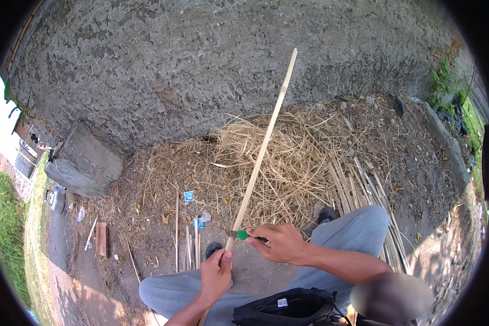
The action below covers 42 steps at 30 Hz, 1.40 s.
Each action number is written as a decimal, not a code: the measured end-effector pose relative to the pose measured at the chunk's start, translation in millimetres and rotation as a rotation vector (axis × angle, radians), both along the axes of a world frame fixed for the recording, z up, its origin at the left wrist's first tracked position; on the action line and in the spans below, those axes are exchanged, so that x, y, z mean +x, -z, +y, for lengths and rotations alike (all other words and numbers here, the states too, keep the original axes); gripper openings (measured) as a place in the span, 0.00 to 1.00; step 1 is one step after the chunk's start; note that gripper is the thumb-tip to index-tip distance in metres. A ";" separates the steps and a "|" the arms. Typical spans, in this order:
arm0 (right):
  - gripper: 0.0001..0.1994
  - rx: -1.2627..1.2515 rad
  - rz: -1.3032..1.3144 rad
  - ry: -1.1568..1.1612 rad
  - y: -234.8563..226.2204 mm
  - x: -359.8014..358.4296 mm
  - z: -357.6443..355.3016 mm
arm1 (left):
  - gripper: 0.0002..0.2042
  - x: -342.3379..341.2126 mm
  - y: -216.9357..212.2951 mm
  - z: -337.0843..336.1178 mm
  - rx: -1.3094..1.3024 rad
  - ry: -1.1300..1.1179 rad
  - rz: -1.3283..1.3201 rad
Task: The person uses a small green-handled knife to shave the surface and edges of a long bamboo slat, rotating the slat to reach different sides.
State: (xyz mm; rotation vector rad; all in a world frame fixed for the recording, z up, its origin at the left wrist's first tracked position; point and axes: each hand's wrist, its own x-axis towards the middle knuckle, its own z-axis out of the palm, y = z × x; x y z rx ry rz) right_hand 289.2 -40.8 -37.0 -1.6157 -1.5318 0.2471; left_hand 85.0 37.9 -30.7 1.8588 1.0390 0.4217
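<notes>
My left hand (216, 271) is closed around the lower part of a long, pale bamboo strip (265, 144). The strip slants up and to the right, its far end in front of the rough wall. In my right hand (280, 243) is a knife with a green handle (242, 234). Its short blade lies against the strip just above my left hand; how deep the edge sits is too small to tell. Beyond the hands, a heap of thin shavings (288, 157) covers the ground at the wall's foot.
A grey plastered wall (201, 65) rises ahead, with a concrete block (87, 160) at its left. More strips (358, 187) lie right of my knee. Some thin sticks and a reddish-brown brick (101, 239) are on the left. A black bag (285, 307) rests at my lap.
</notes>
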 end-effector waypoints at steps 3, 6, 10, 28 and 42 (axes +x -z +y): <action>0.09 0.061 -0.016 0.014 5.0 0.2 2.0 | 0.14 10.6 -5.8 -0.8 -0.030 -0.032 -0.016; 0.09 0.114 -0.092 0.032 3.6 -1.1 0.9 | 0.13 12.7 -0.2 -0.6 0.004 -0.019 -0.051; 0.10 0.154 -0.196 0.061 4.8 -1.6 2.1 | 0.15 11.8 2.3 -6.9 0.042 -0.034 -0.062; 0.07 0.137 -0.260 0.321 5.7 37.5 21.9 | 0.10 1.5 8.3 -27.6 0.114 -0.025 -0.041; 0.10 0.303 0.431 0.588 -2.6 133.5 12.2 | 0.07 -64.9 -30.8 -41.4 0.245 -0.004 0.146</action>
